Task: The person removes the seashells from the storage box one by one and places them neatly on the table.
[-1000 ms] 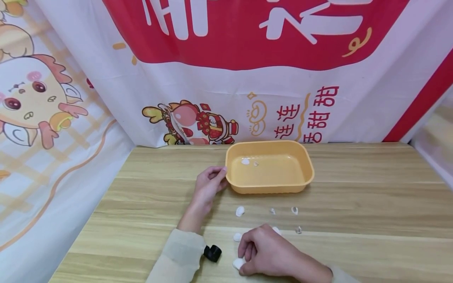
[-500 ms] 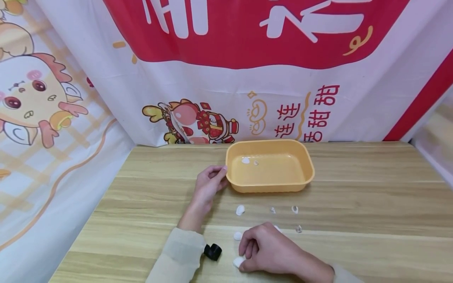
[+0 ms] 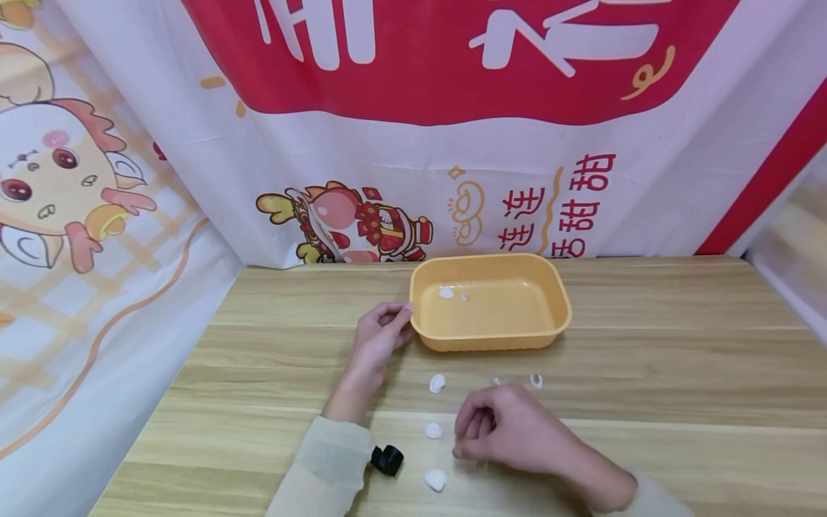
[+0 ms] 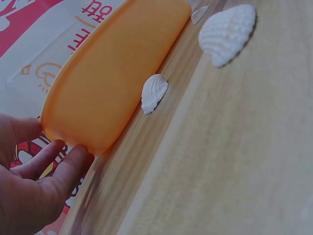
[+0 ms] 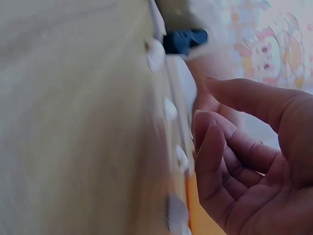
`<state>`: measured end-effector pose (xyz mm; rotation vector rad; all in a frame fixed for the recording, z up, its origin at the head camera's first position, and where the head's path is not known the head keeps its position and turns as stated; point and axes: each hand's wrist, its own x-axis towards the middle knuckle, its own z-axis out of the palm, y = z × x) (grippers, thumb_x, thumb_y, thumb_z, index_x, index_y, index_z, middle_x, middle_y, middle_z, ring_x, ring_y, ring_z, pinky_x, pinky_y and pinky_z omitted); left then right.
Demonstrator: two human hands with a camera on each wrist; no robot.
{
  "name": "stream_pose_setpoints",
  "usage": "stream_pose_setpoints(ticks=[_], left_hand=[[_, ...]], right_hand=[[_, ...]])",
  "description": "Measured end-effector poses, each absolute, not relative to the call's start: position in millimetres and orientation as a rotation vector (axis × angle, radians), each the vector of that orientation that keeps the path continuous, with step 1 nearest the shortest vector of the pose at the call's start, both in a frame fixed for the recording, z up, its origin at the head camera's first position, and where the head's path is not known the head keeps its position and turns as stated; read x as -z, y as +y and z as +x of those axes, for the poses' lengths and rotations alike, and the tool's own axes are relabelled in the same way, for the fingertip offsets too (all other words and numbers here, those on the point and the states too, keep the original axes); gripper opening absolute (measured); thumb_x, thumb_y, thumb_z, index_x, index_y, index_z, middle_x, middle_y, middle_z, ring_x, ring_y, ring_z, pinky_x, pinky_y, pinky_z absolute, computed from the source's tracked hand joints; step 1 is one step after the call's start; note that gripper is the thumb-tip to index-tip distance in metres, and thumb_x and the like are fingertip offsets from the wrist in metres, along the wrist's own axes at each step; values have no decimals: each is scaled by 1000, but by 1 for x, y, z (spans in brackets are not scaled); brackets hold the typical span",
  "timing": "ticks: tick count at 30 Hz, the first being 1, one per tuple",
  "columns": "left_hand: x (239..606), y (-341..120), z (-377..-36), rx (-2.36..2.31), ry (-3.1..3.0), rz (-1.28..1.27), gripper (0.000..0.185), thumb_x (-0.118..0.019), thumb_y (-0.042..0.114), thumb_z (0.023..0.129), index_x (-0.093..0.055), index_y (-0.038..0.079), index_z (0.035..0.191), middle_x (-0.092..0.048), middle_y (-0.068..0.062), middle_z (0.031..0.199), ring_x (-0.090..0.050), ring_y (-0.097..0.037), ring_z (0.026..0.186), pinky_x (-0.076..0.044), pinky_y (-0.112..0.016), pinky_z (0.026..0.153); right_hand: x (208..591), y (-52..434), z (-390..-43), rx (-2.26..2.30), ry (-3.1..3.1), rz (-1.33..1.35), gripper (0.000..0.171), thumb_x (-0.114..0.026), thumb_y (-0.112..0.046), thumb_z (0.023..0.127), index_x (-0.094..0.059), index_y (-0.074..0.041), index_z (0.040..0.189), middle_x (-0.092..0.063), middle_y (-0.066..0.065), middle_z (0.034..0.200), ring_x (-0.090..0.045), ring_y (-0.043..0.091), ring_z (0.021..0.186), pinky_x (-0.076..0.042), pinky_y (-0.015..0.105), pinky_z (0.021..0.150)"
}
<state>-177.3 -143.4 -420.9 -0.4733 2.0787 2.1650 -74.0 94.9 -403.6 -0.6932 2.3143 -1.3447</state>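
My left hand (image 3: 377, 341) holds the left end of an orange plastic basin (image 3: 491, 337), thumb at the rim and fingertips against the outer wall (image 4: 93, 107). Two small shells (image 3: 446, 293) lie inside it. My right hand (image 3: 510, 431) hovers close over the table, fingers loosely curled and thumb apart from them in the right wrist view (image 5: 244, 152), with nothing between. Left of its fingertips lies a white seashell (image 3: 433, 431); another white seashell (image 3: 436, 480) is nearer the front, and a ribbed seashell (image 3: 437, 383) lies before the basin.
Two smaller shells, including a dark-centred one (image 3: 536, 381), lie farther right on the wooden table (image 3: 678, 345). A black strap piece (image 3: 388, 460) sticks out from my left sleeve. A printed cloth (image 3: 362, 143) hangs behind the basin.
My right hand has left the front white seashell, which stays on the table, and moved away from me and slightly right. My left hand and the basin have stayed in place.
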Motion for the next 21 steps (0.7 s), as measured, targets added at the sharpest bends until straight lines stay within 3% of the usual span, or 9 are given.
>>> stream_pose_setpoints(ticks=[10, 21], left_hand=[[422, -145, -178, -2163, 2083, -468, 30, -71, 26, 106, -69, 9, 131, -68, -13, 133, -71, -24, 118, -64, -35, 107], [422, -144, -177, -2157, 2086, -468, 30, -71, 26, 106, -69, 9, 131, -67, -14, 133, -71, -24, 118, -64, -34, 106]], right_hand=[[385, 132, -95, 1454, 2400, -501, 28, -94, -28, 83, -78, -9, 97, -72, 1, 84, -67, 15, 78, -60, 23, 67], [366, 141, -135, 1426, 2577, -425, 23, -89, -29, 89, -78, -13, 100, -74, 3, 90, -67, 20, 84, -61, 24, 70]])
